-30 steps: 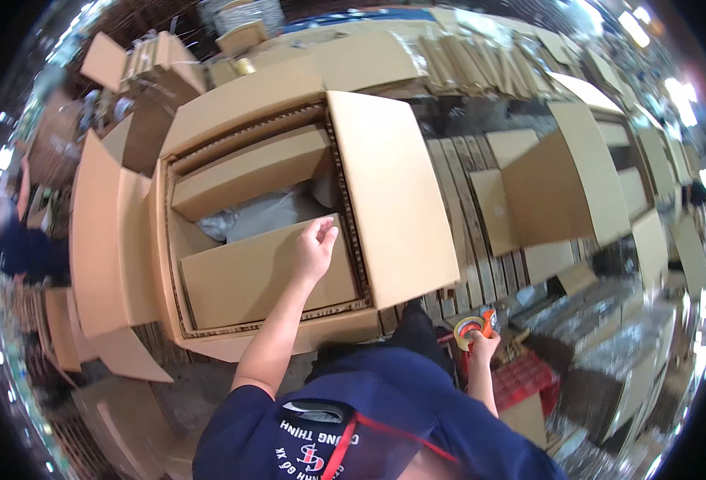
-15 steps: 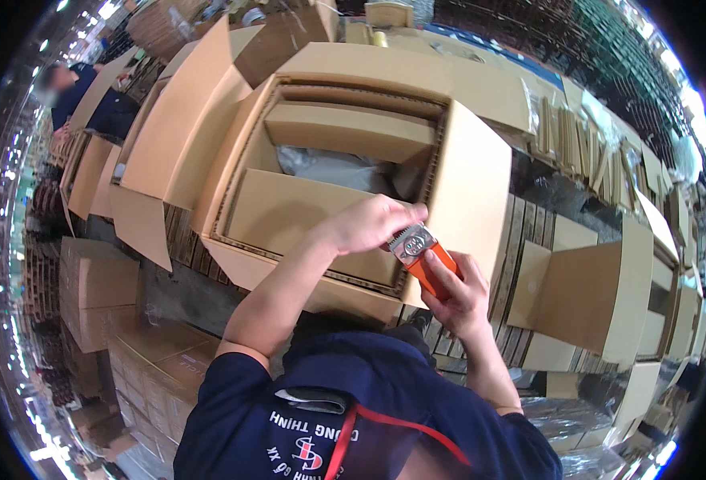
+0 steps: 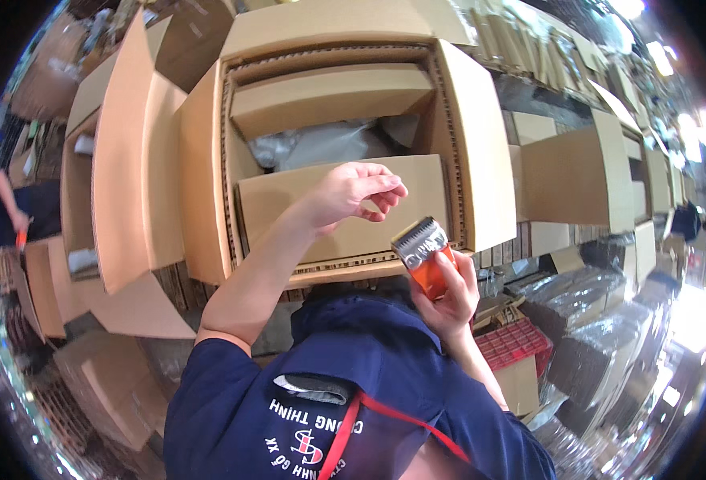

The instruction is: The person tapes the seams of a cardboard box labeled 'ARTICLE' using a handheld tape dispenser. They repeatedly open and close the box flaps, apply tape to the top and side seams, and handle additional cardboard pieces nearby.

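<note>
My right hand (image 3: 449,302) grips an orange tape dispenser (image 3: 431,268) with a toothed metal cutting edge, held near my chest at the box's near right corner. Over the near flap of the box my left hand (image 3: 357,194) hovers, fingers loosely curled and apart, with nothing visible in them. The large open cardboard box (image 3: 481,152) stands in front of me with its outer flaps folded out. Inside it are a far cardboard panel (image 3: 333,96), a near cardboard panel (image 3: 289,196) and grey wrapped contents (image 3: 329,146) between them.
Another open carton (image 3: 133,176) stands close on the left, its flaps spread. More open cartons (image 3: 569,176) are on the right. Plastic-wrapped stacks (image 3: 601,320) and a red crate (image 3: 513,346) lie at the lower right. A co-worker's arm (image 3: 7,196) shows at the far left.
My left hand has come away from the tape dispenser and moved left. The dispenser has tilted more upright in my right hand. The view has shifted, bringing the box nearer and higher in the picture.
</note>
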Available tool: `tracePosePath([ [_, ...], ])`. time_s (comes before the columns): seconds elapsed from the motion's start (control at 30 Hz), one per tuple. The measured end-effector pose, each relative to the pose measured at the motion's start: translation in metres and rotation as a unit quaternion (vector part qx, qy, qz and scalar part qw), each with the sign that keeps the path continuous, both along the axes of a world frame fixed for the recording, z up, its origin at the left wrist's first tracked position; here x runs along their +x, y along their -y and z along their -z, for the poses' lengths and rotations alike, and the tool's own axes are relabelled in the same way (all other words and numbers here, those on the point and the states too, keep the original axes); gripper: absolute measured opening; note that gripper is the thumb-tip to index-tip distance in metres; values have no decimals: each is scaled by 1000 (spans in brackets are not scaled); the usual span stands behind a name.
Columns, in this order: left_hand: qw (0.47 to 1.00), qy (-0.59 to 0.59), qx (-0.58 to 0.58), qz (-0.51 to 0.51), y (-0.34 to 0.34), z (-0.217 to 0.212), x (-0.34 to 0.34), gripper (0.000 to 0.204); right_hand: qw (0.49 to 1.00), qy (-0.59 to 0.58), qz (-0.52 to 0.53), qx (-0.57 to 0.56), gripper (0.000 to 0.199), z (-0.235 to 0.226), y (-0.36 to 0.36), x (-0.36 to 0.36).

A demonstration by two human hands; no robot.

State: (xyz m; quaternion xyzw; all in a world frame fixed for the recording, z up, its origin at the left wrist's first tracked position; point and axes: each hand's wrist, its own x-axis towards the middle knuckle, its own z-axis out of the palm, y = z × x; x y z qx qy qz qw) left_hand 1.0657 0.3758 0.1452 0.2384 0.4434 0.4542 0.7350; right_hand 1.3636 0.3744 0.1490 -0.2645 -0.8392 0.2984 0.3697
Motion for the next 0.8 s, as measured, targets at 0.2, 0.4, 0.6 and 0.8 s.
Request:
tracePosePath([
  [0.2, 990, -50, 100, 84, -3, -3, 23, 25, 783, -381, 65, -487, 82, -14, 31, 3],
  [0.4, 959, -89, 268, -9, 12, -26, 73, 19, 696, -437, 94, -562, 72, -26, 42, 7],
  [0.6, 865, -239, 439, 43, 6, -44, 81, 20, 685, -443, 112, -567, 85, -25, 61, 25],
  [0.8, 770, -319, 548, 73, -5, -47, 75, 16, 666, -452, 71, -590, 74, -21, 65, 31],
])
